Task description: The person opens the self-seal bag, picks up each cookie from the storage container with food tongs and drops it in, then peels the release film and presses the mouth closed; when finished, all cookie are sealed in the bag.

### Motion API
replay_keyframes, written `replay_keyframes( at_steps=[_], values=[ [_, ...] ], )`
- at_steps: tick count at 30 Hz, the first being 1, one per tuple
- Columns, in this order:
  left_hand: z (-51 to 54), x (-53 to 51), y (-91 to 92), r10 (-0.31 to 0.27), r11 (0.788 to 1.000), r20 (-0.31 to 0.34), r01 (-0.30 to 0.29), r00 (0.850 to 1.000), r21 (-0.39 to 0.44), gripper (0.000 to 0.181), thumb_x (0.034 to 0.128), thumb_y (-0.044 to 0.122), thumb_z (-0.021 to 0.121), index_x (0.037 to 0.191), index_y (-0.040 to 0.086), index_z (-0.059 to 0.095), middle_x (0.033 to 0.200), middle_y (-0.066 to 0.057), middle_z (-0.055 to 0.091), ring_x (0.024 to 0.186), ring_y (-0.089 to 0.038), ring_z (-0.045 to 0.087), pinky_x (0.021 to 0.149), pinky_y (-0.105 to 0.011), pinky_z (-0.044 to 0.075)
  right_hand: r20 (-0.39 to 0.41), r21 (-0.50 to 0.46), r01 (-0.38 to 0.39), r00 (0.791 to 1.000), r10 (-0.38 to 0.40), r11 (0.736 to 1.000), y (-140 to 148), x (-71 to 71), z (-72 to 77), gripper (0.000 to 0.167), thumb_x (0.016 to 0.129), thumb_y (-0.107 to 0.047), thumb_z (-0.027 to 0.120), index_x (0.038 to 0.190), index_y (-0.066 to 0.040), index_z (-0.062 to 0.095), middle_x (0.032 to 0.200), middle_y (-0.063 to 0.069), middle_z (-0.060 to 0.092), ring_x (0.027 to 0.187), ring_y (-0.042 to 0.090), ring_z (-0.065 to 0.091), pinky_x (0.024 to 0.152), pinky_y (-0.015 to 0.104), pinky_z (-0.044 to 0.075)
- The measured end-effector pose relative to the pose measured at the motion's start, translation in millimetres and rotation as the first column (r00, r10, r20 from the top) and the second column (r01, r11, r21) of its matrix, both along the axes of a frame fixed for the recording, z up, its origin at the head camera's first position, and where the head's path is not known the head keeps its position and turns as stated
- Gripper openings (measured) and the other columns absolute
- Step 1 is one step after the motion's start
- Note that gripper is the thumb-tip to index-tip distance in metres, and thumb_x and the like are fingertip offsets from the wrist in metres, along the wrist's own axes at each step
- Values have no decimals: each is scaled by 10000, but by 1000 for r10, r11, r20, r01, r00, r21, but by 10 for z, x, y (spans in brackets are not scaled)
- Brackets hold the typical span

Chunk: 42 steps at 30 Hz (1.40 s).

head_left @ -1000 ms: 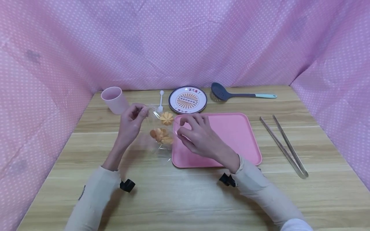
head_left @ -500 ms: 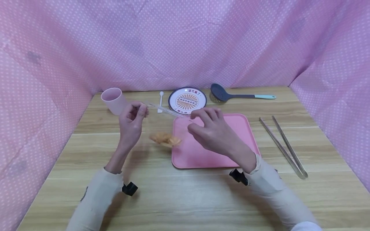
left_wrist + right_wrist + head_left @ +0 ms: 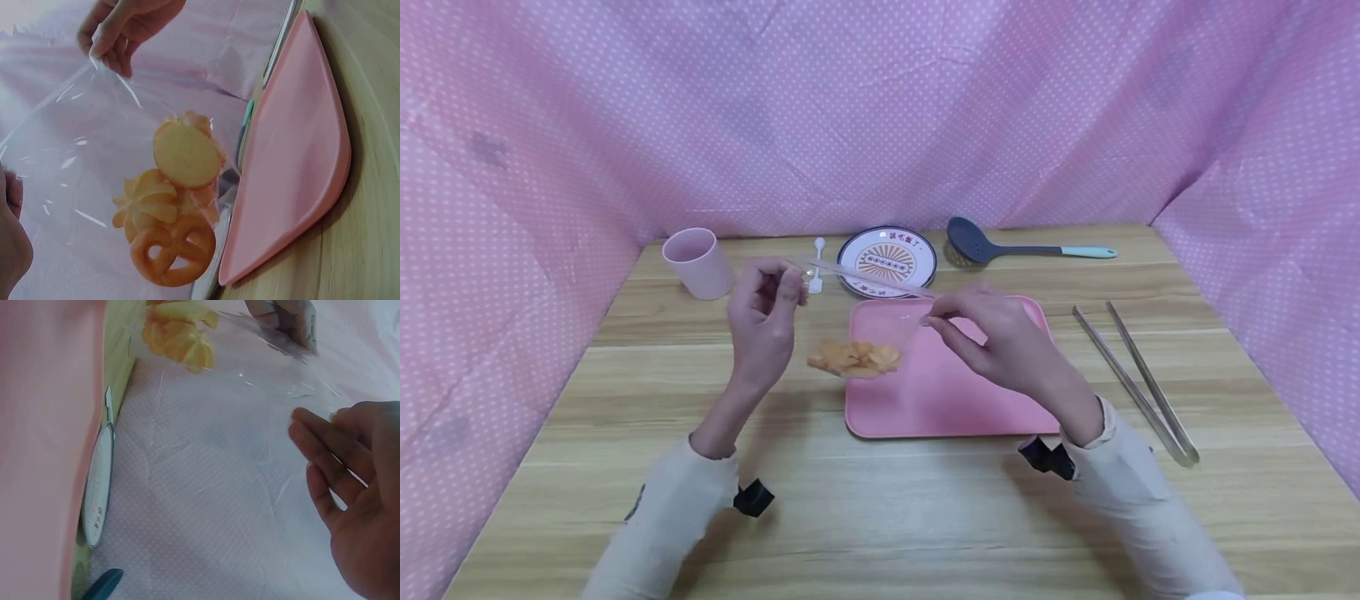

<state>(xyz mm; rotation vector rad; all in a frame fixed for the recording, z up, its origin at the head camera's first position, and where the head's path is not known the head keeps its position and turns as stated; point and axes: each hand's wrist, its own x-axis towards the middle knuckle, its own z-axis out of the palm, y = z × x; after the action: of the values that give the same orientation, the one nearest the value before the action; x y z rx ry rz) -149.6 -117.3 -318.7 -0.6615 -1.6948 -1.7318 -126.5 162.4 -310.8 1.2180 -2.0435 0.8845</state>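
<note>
A clear plastic bag (image 3: pixel 75 169) hangs between my two hands, its top edge stretched across. At its bottom lie several cookies (image 3: pixel 854 359), among them a pretzel-shaped cookie (image 3: pixel 173 252) and a flower-shaped cookie (image 3: pixel 147 200). My left hand (image 3: pixel 764 321) pinches the bag's upper left corner. On the other side my right hand (image 3: pixel 1000 342) pinches the upper right corner between thumb and forefinger, above the pink tray (image 3: pixel 985 408). The cookies hang in front of the tray's left part.
Along the back of the wooden table stand a pink cup (image 3: pixel 700 265), a small white spoon (image 3: pixel 817 267), a patterned plate (image 3: pixel 887 258) and a dark skimmer (image 3: pixel 1000 247) with a mint handle end. Metal tongs (image 3: pixel 1138 383) lie right of the tray. Pink dotted cloth (image 3: pixel 880 108) surrounds the table.
The hands have spread apart, the right hand shifting right and the left slightly right. The bag's top is pulled taut, and the cookies have swung rightward and settled together at its bottom.
</note>
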Motion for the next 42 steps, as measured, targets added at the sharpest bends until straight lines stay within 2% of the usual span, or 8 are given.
replay_keyframes(
  at_steps=[3, 9, 19, 26, 29, 34, 38, 42],
  values=[
    [4, 37, 63, 7, 1000, -1, -7, 1000, 6, 125, 1017, -82, 552, 943, -178, 519, 802, -13, 568, 706, -113, 556, 631, -193, 472, 72, -89, -20, 997, 26, 996, 24, 5, -29, 82, 961, -40, 690, 1034, -11, 711, 956, 47, 759, 880, 200, 735, 832, 279, 584],
    [8, 85, 140, 7, 1000, -1, -7, 1000, 20, 136, 1020, -62, 560, 958, -178, 521, 810, -15, 571, 712, -118, 568, 634, -198, 479, 130, -183, -20, 990, 45, 983, 51, 15, -77, 227, 848, 122, 704, 1038, 0, 699, 957, 68, 762, 881, 207, 732, 871, 230, 567],
    [30, 122, 216, -18, 1000, -21, 18, 1000, 3, 136, 1032, -47, 558, 980, -170, 530, 842, -17, 570, 736, -121, 571, 654, -214, 504, 149, -232, 20, 989, 15, 973, 88, -7, -155, 199, 864, 145, 610, 1029, 48, 665, 927, 94, 734, 833, 182, 676, 782, 194, 531],
    [42, 140, 360, -11, 997, -50, 14, 999, 72, 124, 1017, -66, 561, 969, -177, 534, 829, -55, 566, 728, -141, 561, 654, -215, 498, 170, -257, 79, 985, -35, 963, 73, -14, -108, 207, 921, 119, 599, 1123, 110, 559, 980, 164, 685, 864, 220, 646, 803, 223, 521],
    [50, 160, 440, -6, 995, -47, 11, 999, 102, 123, 1011, -66, 566, 963, -175, 537, 814, -66, 561, 728, -148, 556, 651, -213, 489, 124, -275, 137, 987, -107, 952, 31, -17, -75, 224, 913, 84, 624, 1131, 94, 574, 1026, 188, 668, 910, 284, 631, 823, 308, 504],
    [25, 166, 520, 9, 996, -65, -3, 998, 84, 137, 1017, -30, 583, 964, -155, 564, 782, -145, 564, 719, -159, 553, 634, -208, 483, -35, -272, 210, 973, -227, 939, -125, 1, 40, 206, 898, 7, 651, 1096, 63, 645, 1073, 221, 629, 981, 399, 570, 845, 456, 451],
    [-2, 167, 565, 11, 998, -86, -5, 996, 70, 147, 1024, -16, 580, 961, -148, 571, 773, -172, 560, 704, -170, 541, 597, -209, 453, -173, -208, 197, 957, -234, 958, -299, 13, 134, 174, 914, -20, 685, 1074, 47, 669, 1048, 222, 642, 956, 423, 570, 805, 498, 452],
    [-13, 176, 612, 7, 998, -109, 0, 994, 64, 128, 1019, -33, 580, 953, -142, 570, 760, -161, 539, 678, -184, 511, 566, -215, 413, -261, -116, 190, 941, -215, 975, -450, 24, 203, 169, 939, -44, 720, 1087, 31, 691, 1041, 208, 663, 932, 402, 588, 745, 488, 459]
  ],
)
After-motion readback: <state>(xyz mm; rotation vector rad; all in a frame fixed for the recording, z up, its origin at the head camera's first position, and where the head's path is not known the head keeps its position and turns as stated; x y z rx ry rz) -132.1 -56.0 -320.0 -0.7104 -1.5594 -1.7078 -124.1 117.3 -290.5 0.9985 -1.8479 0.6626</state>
